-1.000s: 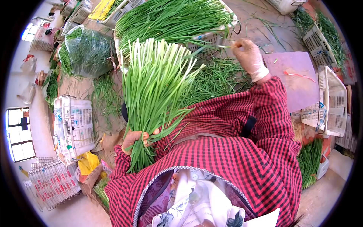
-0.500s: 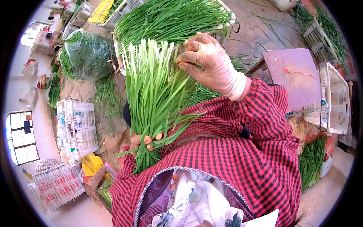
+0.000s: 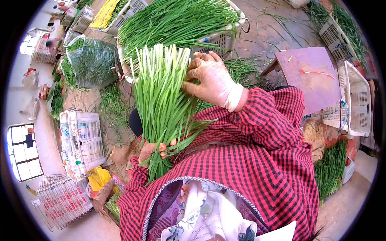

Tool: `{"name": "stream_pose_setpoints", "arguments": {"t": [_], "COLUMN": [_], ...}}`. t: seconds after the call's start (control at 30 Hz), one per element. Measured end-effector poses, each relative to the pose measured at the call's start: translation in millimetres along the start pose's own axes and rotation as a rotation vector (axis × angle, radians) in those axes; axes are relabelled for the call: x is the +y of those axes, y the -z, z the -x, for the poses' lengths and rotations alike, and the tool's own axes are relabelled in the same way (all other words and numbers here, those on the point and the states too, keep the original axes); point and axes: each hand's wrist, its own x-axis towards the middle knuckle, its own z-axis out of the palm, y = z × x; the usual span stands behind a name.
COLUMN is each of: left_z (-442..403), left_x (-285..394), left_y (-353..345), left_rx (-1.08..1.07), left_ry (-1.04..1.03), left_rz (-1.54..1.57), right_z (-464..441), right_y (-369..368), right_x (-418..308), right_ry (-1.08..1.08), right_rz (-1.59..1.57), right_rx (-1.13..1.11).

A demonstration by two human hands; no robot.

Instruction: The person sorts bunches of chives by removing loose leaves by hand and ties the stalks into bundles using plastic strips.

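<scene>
My left hand (image 3: 150,153), bare, is closed round the leafy lower end of a bunch of garlic chives (image 3: 163,104). The bunch points away from me, its pale cut stems at the far end and several leaf tips drooping to the right. My right hand (image 3: 213,78) wears a thin, soiled, see-through glove. Its fingers are bent and somewhat apart, with the tips at the right edge of the bunch just below the pale stems. I see nothing held in them, though the bunch's edge partly meets the fingertips.
Beyond the bunch stands a white crate (image 3: 221,42) heaped with chives (image 3: 181,20). A clear bag of greens (image 3: 94,60) and stacked white crates (image 3: 82,138) are on the left. At right are a low wooden stool (image 3: 307,72), with a red strip on it, and another white crate (image 3: 358,102).
My right hand has moved down and left, closer to the bunch, and its pinched fingers have loosened. My left hand keeps its grip, and the bunch has shifted only slightly.
</scene>
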Motion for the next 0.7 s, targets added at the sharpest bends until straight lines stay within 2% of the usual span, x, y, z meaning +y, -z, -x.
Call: {"name": "stream_pose_setpoints", "arguments": {"t": [0.07, 0.1, 0.17, 0.2, 0.3, 0.33, 0.43, 0.5, 0.57, 0.63, 0.67, 0.7], "left_z": [-2.0, -2.5, -0.9, -0.3, -0.1, 0.1, 5.6, 3.9, 2.2, 1.6, 2.2, 2.2], "left_x": [-1.1, -0.6, 1.8, 2.1, 3.1, 3.5, 3.5, 4.4, 7.2, 7.8, 8.9, 10.8], "left_y": [4.6, 4.4, 3.6, 3.3, 4.3, 4.8, 23.9, 24.6, 23.3, 20.6, 18.3, 15.4], "left_rx": [-0.035, -0.07, -0.065, -0.069, -0.089, -0.104, -0.058, -0.077, -0.097, -0.127, -0.129, -0.103], "left_ry": [0.015, 0.026, 0.056, 0.037, 0.006, -0.006, 0.033, 0.018, 0.009, 0.004, 0.003, -0.011], "left_rz": [0.026, 0.054, 0.037, 0.011, -0.011, -0.005, -0.004, -0.018, -0.037, -0.029, -0.032, -0.102], "right_z": [-1.4, -5.2, -10.6, -7.7, -7.3, -5.0, 5.3, 18.0, 29.0, 32.1, 33.9, 32.9], "right_y": [-12.1, -8.2, 2.0, -3.7, 2.7, 17.0, 29.4, 30.0, 25.4, 40.7, 38.6, 36.1], "right_x": [13.1, 17.3, 21.8, 24.4, 51.2, 55.8, 86.5, 109.2, 135.7, 137.7, 136.5, 130.3], "right_ry": [0.002, -0.002, -0.188, -0.212, -0.213, -0.272, -0.217, -0.351, -0.509, -0.59, -0.591, -0.441], "right_rz": [-0.204, -0.205, -0.362, -0.5, -0.61, -0.631, -0.435, -0.507, -0.398, 0.287, 0.287, 0.266], "right_rx": [0.08, 0.081, -0.065, 0.14, 0.252, 0.202, 0.223, 0.22, 0.244, -0.115, -0.112, 0.081]}}
